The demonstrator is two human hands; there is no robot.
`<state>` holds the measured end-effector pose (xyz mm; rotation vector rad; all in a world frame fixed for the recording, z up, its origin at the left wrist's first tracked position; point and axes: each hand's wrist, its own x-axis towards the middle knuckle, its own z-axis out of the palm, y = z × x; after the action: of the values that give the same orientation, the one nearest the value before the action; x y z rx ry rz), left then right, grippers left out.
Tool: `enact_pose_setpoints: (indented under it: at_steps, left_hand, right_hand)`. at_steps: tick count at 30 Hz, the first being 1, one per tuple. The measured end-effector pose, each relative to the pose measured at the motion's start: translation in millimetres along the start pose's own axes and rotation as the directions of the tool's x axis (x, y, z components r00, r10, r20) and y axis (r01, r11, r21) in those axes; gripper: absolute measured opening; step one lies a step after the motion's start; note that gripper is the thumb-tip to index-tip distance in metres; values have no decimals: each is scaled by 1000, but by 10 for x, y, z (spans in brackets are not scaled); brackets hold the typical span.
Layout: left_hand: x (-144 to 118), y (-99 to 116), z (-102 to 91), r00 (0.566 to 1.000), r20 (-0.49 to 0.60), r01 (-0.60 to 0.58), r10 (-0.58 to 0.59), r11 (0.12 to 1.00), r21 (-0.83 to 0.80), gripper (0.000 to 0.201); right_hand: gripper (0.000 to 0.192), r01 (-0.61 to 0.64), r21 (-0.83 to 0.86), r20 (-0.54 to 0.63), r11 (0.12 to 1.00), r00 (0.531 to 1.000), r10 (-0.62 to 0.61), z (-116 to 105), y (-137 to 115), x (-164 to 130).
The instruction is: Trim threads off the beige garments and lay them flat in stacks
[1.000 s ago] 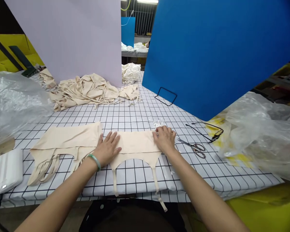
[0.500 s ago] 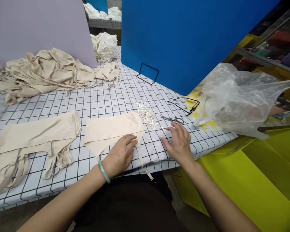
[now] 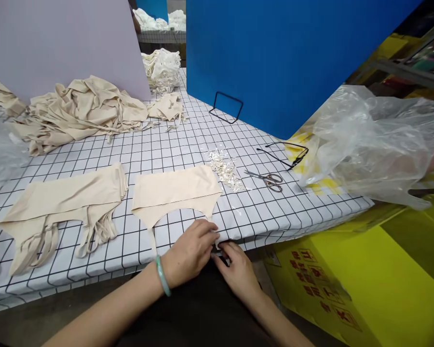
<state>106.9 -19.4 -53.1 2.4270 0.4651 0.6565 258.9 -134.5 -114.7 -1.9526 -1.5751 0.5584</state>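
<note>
A beige camisole (image 3: 177, 188) lies flat on the table in front of me, its straps toward me. My left hand (image 3: 193, 248), with a green bangle on the wrist, is closed at the table's front edge over one of the camisole's straps. My right hand (image 3: 240, 272) meets it there, fingers pinched together on the same strap; most of the strap's end is hidden by the fingers. The other strap (image 3: 153, 241) hangs down beside my left wrist. Past the camisole's right corner lie a scatter of small shiny pieces (image 3: 224, 168) and a pair of scissors (image 3: 267, 179).
A neat stack of beige camisoles (image 3: 68, 197) lies at left, a loose heap of beige garments (image 3: 90, 106) behind it. Eyeglasses (image 3: 289, 154), a clear plastic bag (image 3: 376, 140) and a blue panel (image 3: 275, 62) are at right and back. A yellow box (image 3: 332, 279) stands below the table edge.
My right hand has moved from near the scissors down and left to the table edge. My left hand has slid off the camisole's body toward the strap, and both hands now meet there.
</note>
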Motion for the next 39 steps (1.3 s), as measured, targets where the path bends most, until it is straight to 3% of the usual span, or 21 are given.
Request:
enact_pose_setpoints:
  at_steps: [3,6,12,15,18,21,22,24,25,26,28,30,32,34,36,39]
  left_hand:
    - [-66,3,122,999,1,40,-40,999,4,43]
    - [-87,-43,193,996,-64,66,-65,998,23,49]
    - [-16,-11,245,982,-97,169,-164,984,46,25]
    - [58,77,253,979,-113,178,-169,981,73,21]
    - [184,166,239,980,-163,113,-113,994,-9,25]
    - [333,206,194,959,-200,142,-201,951,-276,14]
    - [374,205,170,944,-187,185,-273,903,-388,16]
    - [428,189,112,910,-119,267,-398,781,-565,20]
    - [441,175,82,901,-84,291,-426,736,-611,19]
    - [445,160,55,900,-62,300,-432,715,-631,19]
    - [432,127,21,911,-57,291,-409,735,-613,20]
    - [404,90,16,927,-82,269,-366,801,-535,21]
    - [371,57,29,941,-113,245,-318,875,-417,22]
    - [342,35,47,956,-111,228,-270,928,-294,23]
    - [321,26,64,972,-67,209,-226,958,-198,24]
    - [299,22,94,984,-26,173,-176,980,-97,22]
  right_hand:
    - [18,84,75,42,994,995,-87,-171,4,45]
    - [20,190,112,81,975,977,-199,-501,-63,-11]
    - [23,351,40,44,935,935,-353,-1049,-112,-116]
    - [22,357,23,41,934,933,-358,-1191,-166,38]
    - [16,343,20,128,939,931,-342,-1304,-264,361]
    - [17,260,97,253,961,927,-276,-1376,-334,726]
    - [19,215,125,218,969,946,-239,-1383,-339,823]
    - [26,98,189,19,977,994,-104,-1365,-321,945]
    - [28,29,243,-61,970,998,-14,-1338,-302,967]
    - [30,-43,314,-68,948,995,67,-1300,-280,967]
    - [35,-194,468,119,862,981,156,-1198,-242,922]
    - [39,-305,576,299,758,942,153,-1087,-227,871]
    - [41,-331,645,293,689,940,177,-1005,-247,861]
    - [44,-328,659,262,677,944,202,-970,-302,902]
    - [49,-361,636,344,682,924,168,-969,-379,971]
    - [47,-449,593,541,668,837,82,-972,-498,1062]
